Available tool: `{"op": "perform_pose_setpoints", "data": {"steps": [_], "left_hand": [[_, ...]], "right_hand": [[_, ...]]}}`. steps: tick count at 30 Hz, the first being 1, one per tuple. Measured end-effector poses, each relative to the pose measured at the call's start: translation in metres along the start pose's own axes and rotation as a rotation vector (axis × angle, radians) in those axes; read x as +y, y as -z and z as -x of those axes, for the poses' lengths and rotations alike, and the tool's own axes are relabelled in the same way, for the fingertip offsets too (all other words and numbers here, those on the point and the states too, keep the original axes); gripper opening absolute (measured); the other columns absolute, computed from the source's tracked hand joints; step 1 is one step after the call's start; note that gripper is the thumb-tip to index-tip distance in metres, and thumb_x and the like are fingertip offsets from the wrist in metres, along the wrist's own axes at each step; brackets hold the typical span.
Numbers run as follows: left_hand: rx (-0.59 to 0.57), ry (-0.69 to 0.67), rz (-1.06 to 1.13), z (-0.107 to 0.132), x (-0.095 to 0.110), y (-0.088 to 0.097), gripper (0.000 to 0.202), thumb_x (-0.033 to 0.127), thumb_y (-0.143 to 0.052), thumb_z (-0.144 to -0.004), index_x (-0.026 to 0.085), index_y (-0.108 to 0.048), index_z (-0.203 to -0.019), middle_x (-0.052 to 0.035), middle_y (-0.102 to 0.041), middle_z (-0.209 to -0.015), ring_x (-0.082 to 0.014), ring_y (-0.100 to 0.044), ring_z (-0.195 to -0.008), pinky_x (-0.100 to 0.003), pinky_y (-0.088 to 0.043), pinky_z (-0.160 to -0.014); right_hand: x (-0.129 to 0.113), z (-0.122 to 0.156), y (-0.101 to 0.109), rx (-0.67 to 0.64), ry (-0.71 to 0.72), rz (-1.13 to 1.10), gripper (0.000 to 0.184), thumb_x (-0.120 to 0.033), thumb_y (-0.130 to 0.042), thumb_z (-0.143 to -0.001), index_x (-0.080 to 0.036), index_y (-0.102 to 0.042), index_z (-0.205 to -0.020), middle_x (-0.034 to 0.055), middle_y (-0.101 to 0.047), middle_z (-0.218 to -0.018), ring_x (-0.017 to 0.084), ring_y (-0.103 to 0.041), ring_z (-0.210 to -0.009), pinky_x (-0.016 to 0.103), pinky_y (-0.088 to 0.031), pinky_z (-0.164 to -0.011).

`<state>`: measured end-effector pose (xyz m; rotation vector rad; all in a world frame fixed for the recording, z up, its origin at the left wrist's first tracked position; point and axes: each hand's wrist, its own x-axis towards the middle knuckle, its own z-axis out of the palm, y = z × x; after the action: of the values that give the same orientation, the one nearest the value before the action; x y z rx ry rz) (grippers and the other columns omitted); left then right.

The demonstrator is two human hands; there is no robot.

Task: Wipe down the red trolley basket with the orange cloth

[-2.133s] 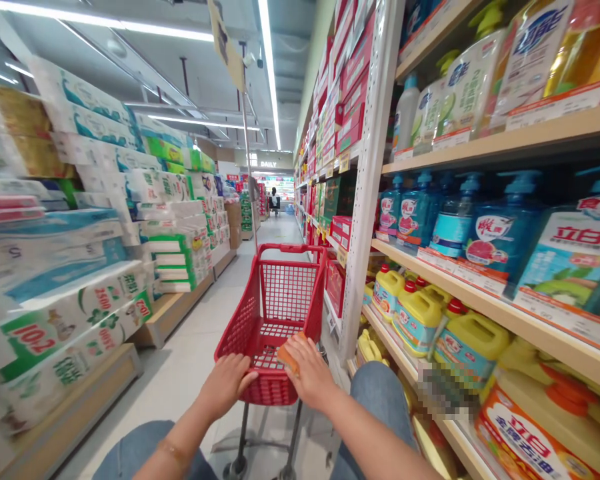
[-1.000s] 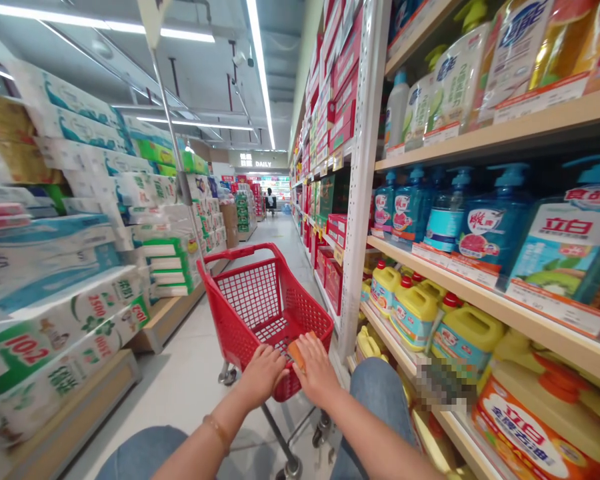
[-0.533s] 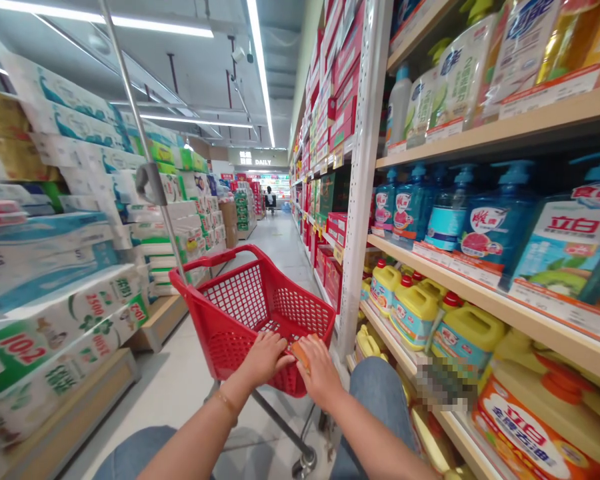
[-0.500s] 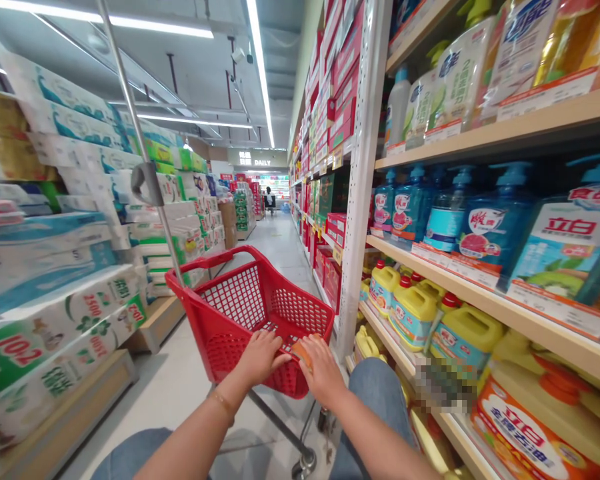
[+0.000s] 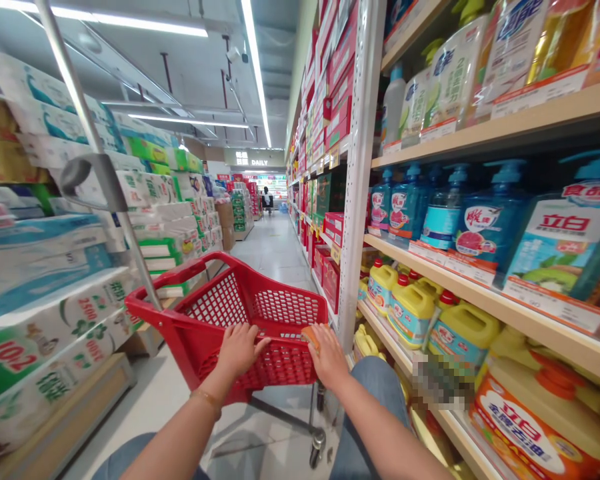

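In the head view a red plastic shopping cart [image 5: 280, 307] stands turned sideways in front of my knees, a tall metal pole with a grey grip [image 5: 100, 180] rising at its left end. My left hand [image 5: 237, 350] grips the near rim of the basket, fingers over the edge and thumb out to the side. At the basket's right corner, my right hand [image 5: 329, 357] presses a small orange pad [image 5: 311, 335] on the rim. Most of the pad is under the fingers, so whether it is cloth or sponge I cannot tell.
Close on the right, shelves hold blue pump bottles [image 5: 485, 220] and yellow jugs [image 5: 413, 310]. Stacked paper packs [image 5: 80, 320] line the left side on low platforms. A white upright post [image 5: 357, 180] stands just beyond the cart. The aisle floor [image 5: 265, 240] runs ahead.
The cart has swung round, its handle end and pole moving left and nearer. My left hand has shifted left with the rim. The right hand, with the orange pad, has moved slightly up and right.
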<state>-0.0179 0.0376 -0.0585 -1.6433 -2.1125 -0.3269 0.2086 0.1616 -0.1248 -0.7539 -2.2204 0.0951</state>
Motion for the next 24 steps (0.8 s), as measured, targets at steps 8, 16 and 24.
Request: {"op": "perform_pose_setpoints", "data": {"steps": [8, 16, 24], "left_hand": [[0.045, 0.143, -0.100, -0.003, 0.009, 0.003, 0.046, 0.055, -0.033, -0.090, 0.019, -0.062, -0.087, -0.0103, -0.062, -0.089, -0.0255, -0.050, -0.093, -0.043, -0.027, -0.090], [0.035, 0.171, -0.122, 0.001, -0.013, 0.017, 0.046, 0.051, -0.031, -0.092, 0.019, -0.063, -0.084, -0.0096, -0.064, -0.086, -0.0250, -0.050, -0.091, -0.042, -0.027, -0.087], [0.052, 0.167, -0.098, 0.002, 0.014, 0.023, 0.040, 0.044, -0.033, -0.093, 0.018, -0.062, -0.084, -0.0103, -0.064, -0.085, -0.0250, -0.050, -0.088, -0.041, -0.028, -0.083]], "right_hand": [[-0.049, -0.025, -0.027, 0.001, -0.094, -0.059, 0.051, -0.034, -0.038, -0.095, -0.012, -0.037, -0.141, 0.0100, -0.038, -0.146, 0.023, -0.027, -0.138, 0.046, -0.022, -0.114], [-0.012, -0.039, -0.021, 0.014, -0.183, -0.077, 0.050, -0.033, -0.034, -0.095, -0.015, -0.037, -0.142, 0.0116, -0.040, -0.144, 0.025, -0.029, -0.137, 0.050, -0.024, -0.111], [-0.081, -0.049, -0.038, -0.089, 0.013, -0.140, 0.055, -0.033, -0.039, -0.094, -0.016, -0.030, -0.145, 0.0066, -0.033, -0.149, 0.020, -0.021, -0.140, 0.043, -0.021, -0.114]]}}
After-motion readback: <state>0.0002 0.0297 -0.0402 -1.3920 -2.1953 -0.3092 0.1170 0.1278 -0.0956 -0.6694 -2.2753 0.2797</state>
